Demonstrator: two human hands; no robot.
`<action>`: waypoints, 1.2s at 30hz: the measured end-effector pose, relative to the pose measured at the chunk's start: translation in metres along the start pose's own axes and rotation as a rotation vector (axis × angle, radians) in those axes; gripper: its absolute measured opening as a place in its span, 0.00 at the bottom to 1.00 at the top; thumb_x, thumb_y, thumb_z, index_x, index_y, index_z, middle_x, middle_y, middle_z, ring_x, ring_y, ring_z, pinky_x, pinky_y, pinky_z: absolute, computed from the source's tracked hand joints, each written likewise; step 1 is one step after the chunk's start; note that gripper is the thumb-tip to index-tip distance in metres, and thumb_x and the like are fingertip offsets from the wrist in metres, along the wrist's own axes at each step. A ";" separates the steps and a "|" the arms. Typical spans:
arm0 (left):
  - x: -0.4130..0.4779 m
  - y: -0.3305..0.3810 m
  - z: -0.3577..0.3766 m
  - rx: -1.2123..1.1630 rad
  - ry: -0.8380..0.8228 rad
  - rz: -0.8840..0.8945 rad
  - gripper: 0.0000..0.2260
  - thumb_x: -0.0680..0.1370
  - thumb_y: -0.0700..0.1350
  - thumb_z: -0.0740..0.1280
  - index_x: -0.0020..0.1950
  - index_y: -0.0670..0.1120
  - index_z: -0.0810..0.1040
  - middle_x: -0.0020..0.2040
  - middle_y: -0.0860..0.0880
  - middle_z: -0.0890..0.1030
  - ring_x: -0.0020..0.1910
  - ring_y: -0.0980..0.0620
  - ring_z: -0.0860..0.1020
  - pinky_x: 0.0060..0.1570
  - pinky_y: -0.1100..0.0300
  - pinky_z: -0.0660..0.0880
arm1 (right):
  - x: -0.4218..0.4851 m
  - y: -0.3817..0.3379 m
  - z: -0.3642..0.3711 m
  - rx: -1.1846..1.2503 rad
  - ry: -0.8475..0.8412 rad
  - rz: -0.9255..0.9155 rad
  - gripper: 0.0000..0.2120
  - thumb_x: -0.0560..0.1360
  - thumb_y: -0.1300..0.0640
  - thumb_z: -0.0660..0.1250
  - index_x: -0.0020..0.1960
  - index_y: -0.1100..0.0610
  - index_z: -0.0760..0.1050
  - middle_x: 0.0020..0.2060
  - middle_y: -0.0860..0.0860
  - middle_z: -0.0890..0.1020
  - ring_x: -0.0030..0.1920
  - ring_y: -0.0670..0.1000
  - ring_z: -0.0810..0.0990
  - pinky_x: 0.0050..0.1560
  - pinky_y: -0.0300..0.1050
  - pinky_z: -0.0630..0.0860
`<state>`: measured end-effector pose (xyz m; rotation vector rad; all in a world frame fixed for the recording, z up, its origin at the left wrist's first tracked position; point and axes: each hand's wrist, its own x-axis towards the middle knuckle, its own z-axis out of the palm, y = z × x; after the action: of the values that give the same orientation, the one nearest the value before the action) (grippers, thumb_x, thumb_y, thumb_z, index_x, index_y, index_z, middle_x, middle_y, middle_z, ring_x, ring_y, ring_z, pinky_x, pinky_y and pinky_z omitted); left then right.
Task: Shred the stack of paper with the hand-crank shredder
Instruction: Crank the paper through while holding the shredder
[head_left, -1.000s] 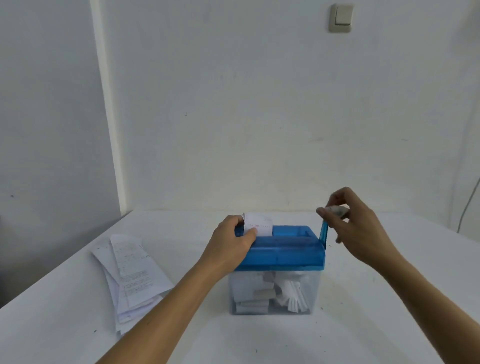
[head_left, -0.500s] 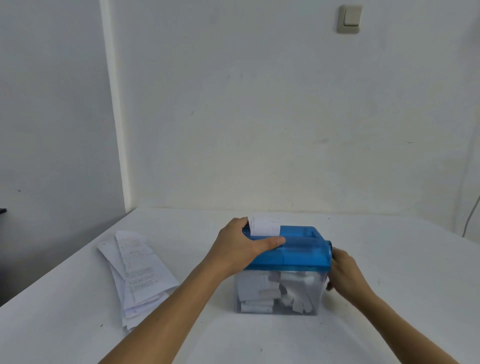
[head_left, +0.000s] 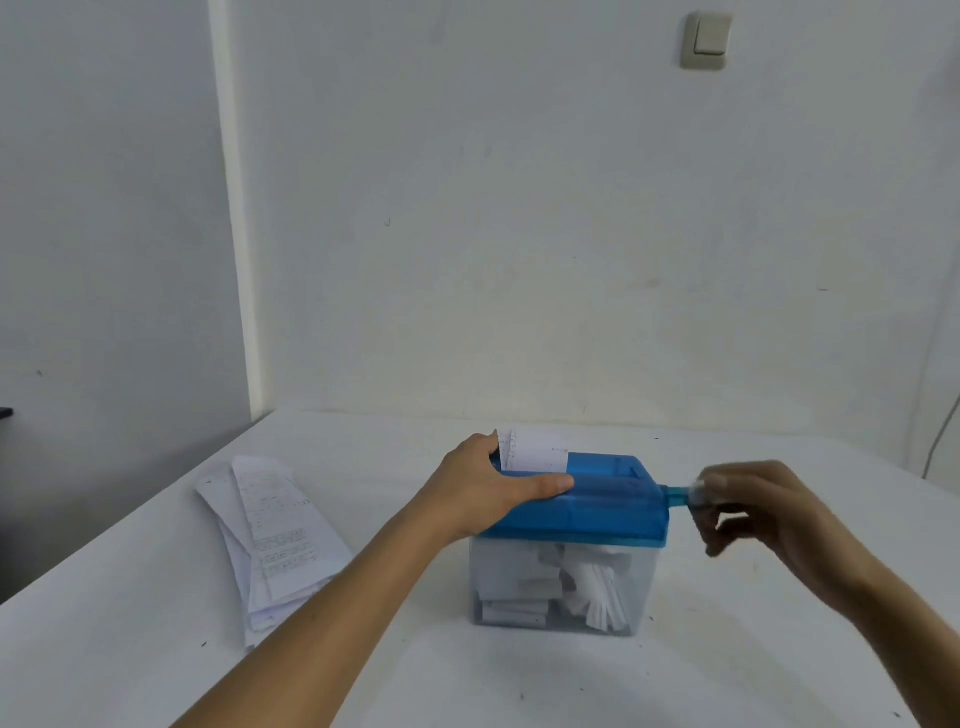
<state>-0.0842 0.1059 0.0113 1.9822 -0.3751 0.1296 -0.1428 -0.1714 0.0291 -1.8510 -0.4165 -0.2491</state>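
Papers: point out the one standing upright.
The sheet in the shredder slot, beside the left hand; the stack lies flat on the table.

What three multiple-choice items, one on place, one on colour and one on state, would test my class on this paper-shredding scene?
1. Where does the stack of paper lie?
A) on the table, left of the hand-crank shredder
B) on top of the shredder
C) on the floor

2. What colour is the shredder's lid?
A) red
B) blue
C) green

3. What does the right hand do?
A) lies flat on the table
B) holds a sheet
C) grips the crank handle

Key: 1 A, the sheets lie fanned out left of the shredder; 2 B, the lid is plainly blue; 3 C, its fingers curl round the handle's end.
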 end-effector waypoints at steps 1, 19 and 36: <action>0.000 0.001 0.000 0.001 -0.003 0.000 0.17 0.68 0.62 0.79 0.49 0.64 0.73 0.56 0.61 0.79 0.53 0.65 0.76 0.51 0.66 0.74 | 0.006 0.002 -0.004 0.105 -0.032 0.004 0.12 0.74 0.57 0.68 0.34 0.61 0.80 0.32 0.59 0.77 0.34 0.58 0.77 0.34 0.51 0.78; -0.010 0.011 0.002 0.015 -0.028 0.043 0.15 0.70 0.57 0.79 0.45 0.65 0.73 0.44 0.69 0.76 0.40 0.79 0.74 0.36 0.78 0.70 | 0.047 0.101 0.053 -0.115 0.416 0.212 0.13 0.82 0.57 0.64 0.43 0.65 0.76 0.33 0.57 0.82 0.31 0.52 0.79 0.27 0.39 0.75; -0.003 0.010 0.000 0.024 -0.062 -0.008 0.26 0.66 0.64 0.79 0.56 0.63 0.70 0.51 0.67 0.74 0.48 0.66 0.74 0.40 0.72 0.70 | 0.002 -0.001 -0.004 -0.109 0.010 -0.008 0.17 0.76 0.47 0.64 0.43 0.62 0.79 0.33 0.52 0.80 0.33 0.53 0.78 0.34 0.46 0.77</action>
<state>-0.0905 0.1029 0.0193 2.0146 -0.4075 0.0676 -0.1410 -0.1749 0.0320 -1.9545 -0.4110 -0.2912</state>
